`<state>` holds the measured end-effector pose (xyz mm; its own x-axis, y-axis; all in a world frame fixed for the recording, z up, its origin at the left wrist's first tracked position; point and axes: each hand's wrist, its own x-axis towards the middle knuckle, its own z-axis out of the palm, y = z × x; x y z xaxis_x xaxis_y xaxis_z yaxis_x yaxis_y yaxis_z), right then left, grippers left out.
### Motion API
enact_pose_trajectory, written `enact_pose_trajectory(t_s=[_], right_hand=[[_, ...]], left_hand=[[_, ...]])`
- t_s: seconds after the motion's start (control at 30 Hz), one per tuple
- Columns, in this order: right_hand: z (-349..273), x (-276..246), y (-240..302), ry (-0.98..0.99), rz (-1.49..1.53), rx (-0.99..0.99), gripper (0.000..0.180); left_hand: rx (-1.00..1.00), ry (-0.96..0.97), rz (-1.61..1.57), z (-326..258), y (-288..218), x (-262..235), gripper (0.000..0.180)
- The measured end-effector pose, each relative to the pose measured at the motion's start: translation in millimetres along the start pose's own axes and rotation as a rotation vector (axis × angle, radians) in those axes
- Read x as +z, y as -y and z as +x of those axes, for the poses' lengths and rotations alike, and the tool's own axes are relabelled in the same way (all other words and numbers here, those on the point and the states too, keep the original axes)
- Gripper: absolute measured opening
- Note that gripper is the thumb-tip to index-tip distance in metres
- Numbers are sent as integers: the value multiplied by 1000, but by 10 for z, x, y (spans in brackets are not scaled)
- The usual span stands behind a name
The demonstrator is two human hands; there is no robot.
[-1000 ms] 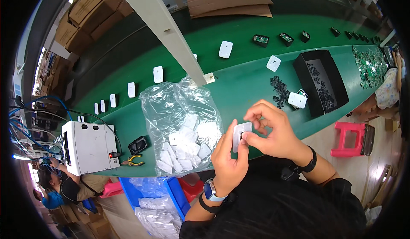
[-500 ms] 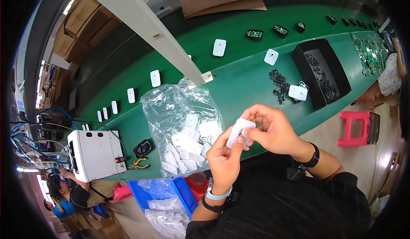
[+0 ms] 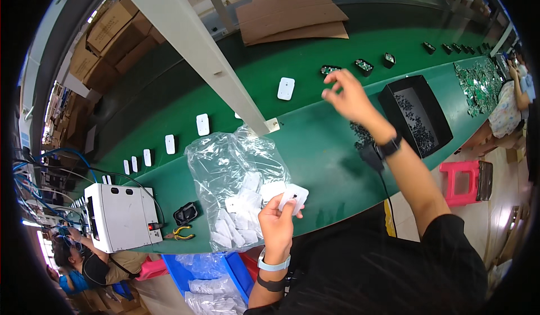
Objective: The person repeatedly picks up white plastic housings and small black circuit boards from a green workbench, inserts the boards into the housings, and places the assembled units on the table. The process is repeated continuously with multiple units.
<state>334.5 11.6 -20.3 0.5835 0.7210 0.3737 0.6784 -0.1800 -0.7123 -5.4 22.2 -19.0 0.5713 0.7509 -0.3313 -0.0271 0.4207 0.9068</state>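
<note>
A white plastic cover [image 3: 295, 194] is pinched in my left hand [image 3: 275, 225], with the thumb on its face, just right of the clear plastic bag [image 3: 208, 156]. Several similar white covers [image 3: 241, 209] lie inside that bag. My right hand [image 3: 351, 98] is raised over the green belt with its fingers apart and nothing in them. Its fingertips are nearest a black housing with a circuit board [image 3: 330, 69], which they partly overlap. Small black parts [image 3: 360, 136] lie on the bench, partly hidden behind my right forearm.
A black box [image 3: 444, 126] of small black parts stands right of my arm. White covers [image 3: 286, 89] and black housings [image 3: 364, 66] line the belt. A metal post [image 3: 197, 45] rises ahead. Pliers [image 3: 180, 233] and a white machine [image 3: 125, 216] are at left; a blue bin [image 3: 239, 278] stands below.
My right hand has let go of the white cover and moved up and away to the belt. My left hand keeps the cover and has shifted slightly left and down.
</note>
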Motion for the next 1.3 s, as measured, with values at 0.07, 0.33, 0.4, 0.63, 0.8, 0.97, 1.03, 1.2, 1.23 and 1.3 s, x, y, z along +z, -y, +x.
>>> enact_pose_trajectory(t_s=[0.07, 0.33, 0.4, 0.63, 0.8, 0.97, 1.03, 1.2, 1.23, 1.3], right_hand=[[366, 67, -455, -49, -298, -85, 34], [621, 159, -663, 120, -450, -32, 37], [458, -10, -123, 65, -306, -124, 35], [-887, -669, 1172, 448, 564, 188, 42], [-1221, -767, 1239, 613, 516, 185, 35], [-1240, -747, 1311, 581, 513, 210, 33], [-1255, -694, 1302, 544, 495, 230, 33], [-1224, -640, 1312, 528, 294, 162, 33], [-1226, -630, 1314, 523, 300, 151, 34], [-1227, -620, 1324, 512, 307, 129, 34]], left_hand=[[-46, 8, -67, 11, 0, -44, 19], [-79, 117, -311, 26, -130, -213, 27], [-87, 130, -357, -5, -142, -200, 31], [-212, 282, -598, 111, -135, -5, 46], [-234, 347, -649, 87, -76, 155, 45], [-195, 439, -689, 49, 62, 216, 45], [-177, 450, -693, 27, 78, 225, 45], [-197, 448, -723, 2, 286, 145, 43], [-199, 443, -707, -6, 293, 139, 42], [-202, 436, -680, -12, 298, 143, 41]])
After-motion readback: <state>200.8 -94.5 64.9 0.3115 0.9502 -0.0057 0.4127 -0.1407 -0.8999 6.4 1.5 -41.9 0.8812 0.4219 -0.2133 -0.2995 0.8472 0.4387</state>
